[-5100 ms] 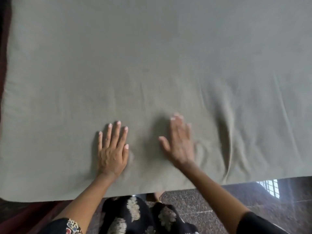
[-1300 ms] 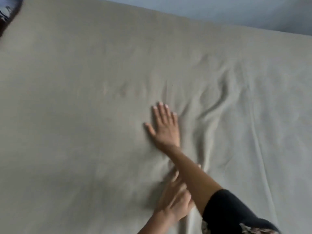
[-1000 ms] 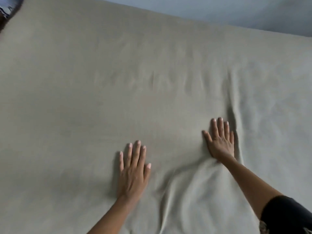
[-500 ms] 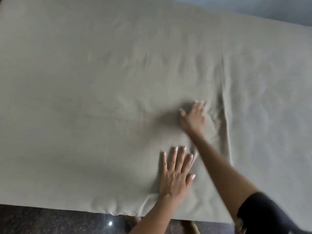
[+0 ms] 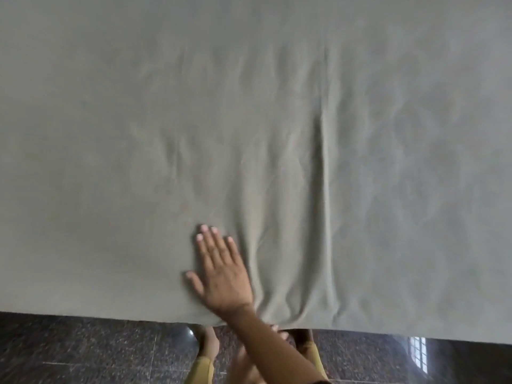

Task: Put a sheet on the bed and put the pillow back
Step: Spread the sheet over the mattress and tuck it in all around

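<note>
Grey-green sheet (image 5: 138,162) covers the bed to its near edge; no pillow is in view. Right hand (image 5: 221,275), at six o'clock, lies open and flat on it. Left hand (image 5: 277,332) is mostly hidden below the hem, so I cannot tell its state. Smoothing is under way; next, sweep toward the ridges at three o'clock.

Dim, soft daylight; window glare on the dark polished stone floor (image 5: 83,350) below the slightly motion-blurred fingers (image 5: 213,245).
</note>
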`<state>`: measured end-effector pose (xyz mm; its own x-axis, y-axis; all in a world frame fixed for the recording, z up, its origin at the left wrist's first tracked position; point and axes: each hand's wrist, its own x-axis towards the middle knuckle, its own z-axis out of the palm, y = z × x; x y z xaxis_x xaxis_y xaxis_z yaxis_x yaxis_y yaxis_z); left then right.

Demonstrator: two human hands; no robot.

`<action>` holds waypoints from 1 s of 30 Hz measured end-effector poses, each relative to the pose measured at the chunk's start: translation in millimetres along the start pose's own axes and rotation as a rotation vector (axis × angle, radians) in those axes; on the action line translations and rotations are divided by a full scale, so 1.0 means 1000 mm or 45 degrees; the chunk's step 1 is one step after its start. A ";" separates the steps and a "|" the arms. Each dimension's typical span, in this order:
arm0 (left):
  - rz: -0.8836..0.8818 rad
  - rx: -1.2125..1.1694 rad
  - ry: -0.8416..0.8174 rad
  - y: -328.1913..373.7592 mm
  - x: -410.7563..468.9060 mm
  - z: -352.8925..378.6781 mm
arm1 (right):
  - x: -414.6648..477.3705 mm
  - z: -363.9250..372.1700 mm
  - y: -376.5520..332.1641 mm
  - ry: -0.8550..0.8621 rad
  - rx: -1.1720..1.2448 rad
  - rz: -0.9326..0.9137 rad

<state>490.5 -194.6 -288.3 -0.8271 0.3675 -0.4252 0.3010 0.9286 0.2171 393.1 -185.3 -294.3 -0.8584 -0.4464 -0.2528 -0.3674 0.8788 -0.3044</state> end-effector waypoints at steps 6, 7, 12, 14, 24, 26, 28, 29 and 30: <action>0.056 -0.431 0.516 -0.010 0.008 -0.040 | -0.048 -0.028 0.119 0.028 -0.033 0.211; 0.032 -0.391 0.524 -0.013 0.032 -0.045 | -0.053 -0.033 0.134 0.029 -0.036 0.230; -0.086 -0.178 0.374 0.006 0.132 -0.057 | -0.081 -0.047 0.203 0.052 -0.083 0.345; -0.065 -0.076 0.390 0.021 0.164 -0.062 | -0.095 -0.053 0.233 0.059 -0.088 0.400; -0.084 0.118 0.353 0.061 0.217 -0.071 | -0.174 -0.095 0.393 0.052 -0.157 0.823; -0.074 0.143 0.340 0.070 0.225 -0.074 | -0.163 -0.096 0.387 0.174 -0.092 0.997; -0.055 0.158 0.317 0.083 0.237 -0.078 | -0.146 -0.101 0.356 0.357 0.049 1.088; -0.028 0.162 0.306 0.090 0.246 -0.081 | -0.137 -0.103 0.333 0.458 0.131 0.990; 0.021 0.166 0.290 0.095 0.258 -0.084 | -0.130 -0.101 0.307 0.541 0.190 0.817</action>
<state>265.8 -16.0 -303.1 -0.9026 0.3756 -0.2104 0.3621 0.9266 0.1010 355.8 159.1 -262.0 -0.9612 0.2701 -0.0568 0.2727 0.8979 -0.3454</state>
